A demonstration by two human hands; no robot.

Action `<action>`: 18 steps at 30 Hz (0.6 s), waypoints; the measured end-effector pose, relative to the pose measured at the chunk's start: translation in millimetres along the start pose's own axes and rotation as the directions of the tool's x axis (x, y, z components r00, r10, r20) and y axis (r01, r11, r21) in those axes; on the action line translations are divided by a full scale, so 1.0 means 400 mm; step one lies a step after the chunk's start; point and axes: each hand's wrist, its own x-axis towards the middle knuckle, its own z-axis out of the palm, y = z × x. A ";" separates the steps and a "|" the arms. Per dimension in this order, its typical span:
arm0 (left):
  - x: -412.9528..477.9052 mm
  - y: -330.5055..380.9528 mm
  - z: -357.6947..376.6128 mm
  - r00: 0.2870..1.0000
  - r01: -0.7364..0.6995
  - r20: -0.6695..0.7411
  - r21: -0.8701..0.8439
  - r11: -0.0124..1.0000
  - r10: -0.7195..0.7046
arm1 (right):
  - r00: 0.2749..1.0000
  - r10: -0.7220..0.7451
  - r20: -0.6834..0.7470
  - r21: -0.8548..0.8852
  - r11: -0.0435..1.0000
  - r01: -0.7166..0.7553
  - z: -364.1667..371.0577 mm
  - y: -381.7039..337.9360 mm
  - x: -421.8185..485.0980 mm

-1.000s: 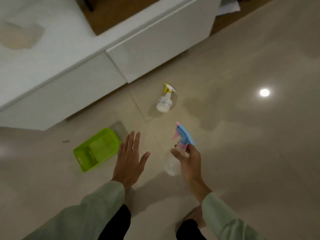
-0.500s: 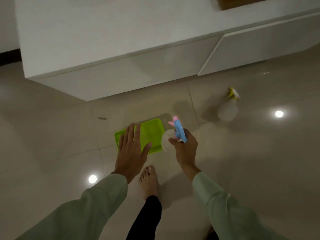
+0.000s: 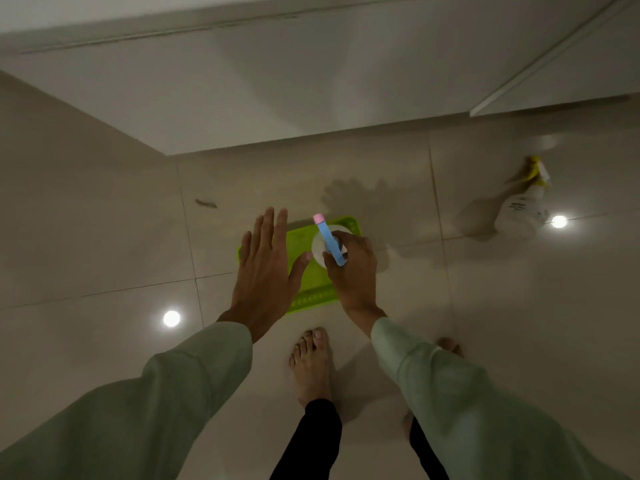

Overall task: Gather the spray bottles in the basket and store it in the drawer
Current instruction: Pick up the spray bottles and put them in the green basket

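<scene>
Much of the green basket (image 3: 311,289) is covered by the two hands held over it, so only its far edge, part of its floor and its near rim can be seen; it rests on the tiled floor (image 3: 104,237) just in front of the white cabinet (image 3: 242,81), whose top is cut off by the frame. One spray bottle with a blue and pink head (image 3: 329,242) is gripped at the neck by the right hand (image 3: 353,271) directly above the basket's right half, its clear body seen end-on and hard to make out. The left hand (image 3: 265,271) is spread flat and empty above the basket's left side, touching nothing visible. A second spray bottle with a yellow head (image 3: 524,202) stands well to the right of the basket, blurred, its label unreadable. Two bottles, one basket and two bare feet are counted; the right foot is largely hidden behind the right sleeve (image 3: 450,393). A small dark mark on the floor left of the basket cannot be identified.
</scene>
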 end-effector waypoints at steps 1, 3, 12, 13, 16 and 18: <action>0.000 -0.008 0.005 1.000 0.001 0.007 0.003 1.000 -0.001 | 1.000 0.001 0.005 -0.006 1.000 -0.001 0.005 0.012 -0.003; 0.003 -0.021 0.012 1.000 -0.002 0.018 0.012 1.000 0.002 | 1.000 0.010 0.006 -0.012 1.000 -0.010 0.008 0.032 -0.001; 0.019 -0.014 0.013 1.000 -0.002 0.025 0.006 1.000 0.002 | 0.999 0.025 0.024 -0.033 0.999 -0.024 0.011 0.038 0.011; 0.020 -0.011 0.011 1.000 -0.001 0.028 0.007 1.000 0.001 | 0.999 0.030 0.027 -0.029 0.999 -0.030 0.009 0.035 0.009; 0.017 -0.004 0.003 1.000 -0.005 0.025 0.012 1.000 0.005 | 0.998 0.034 0.045 -0.016 0.999 -0.034 0.006 0.028 0.001; 0.015 0.000 0.001 1.000 -0.008 0.025 0.016 1.000 0.008 | 0.997 0.044 0.062 -0.002 0.999 -0.044 0.006 0.028 -0.003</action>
